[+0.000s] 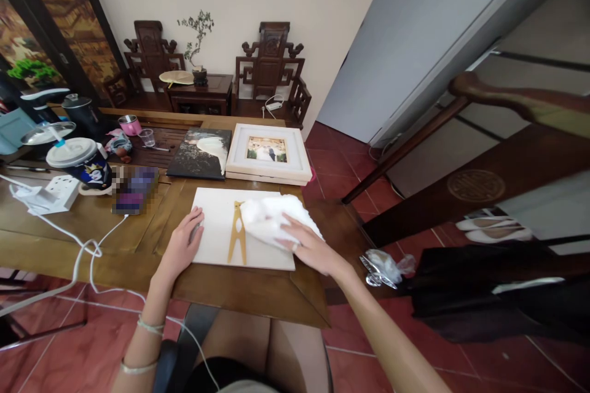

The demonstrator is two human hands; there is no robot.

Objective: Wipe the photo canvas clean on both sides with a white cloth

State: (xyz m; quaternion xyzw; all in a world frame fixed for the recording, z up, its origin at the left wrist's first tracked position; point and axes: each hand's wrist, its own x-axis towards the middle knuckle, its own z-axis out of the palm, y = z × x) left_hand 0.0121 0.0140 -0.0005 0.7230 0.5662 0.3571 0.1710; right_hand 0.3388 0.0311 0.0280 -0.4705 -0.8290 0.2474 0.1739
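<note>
A pale rectangular board [212, 245] lies flat on the brown wooden table in front of me. On its middle sits a tan A-shaped piece [238, 236], like the easel leg of a picture frame. My left hand [187, 239] rests at the board's left edge, fingers apart, with fingertips and thumb touching it. My right hand [306, 245] presses on a crumpled white cloth [271, 215], which covers the board's right part and hangs past its edge. The fingers hold the cloth from above; what lies beneath is hidden.
Behind the board are a framed photo [299, 156] and a dark panel with a white shape [184, 153]. A phone [136, 190], lidded cup [87, 163], power strip [58, 193] and white cables [78, 258] occupy the left. A wooden chair [424, 196] stands at right.
</note>
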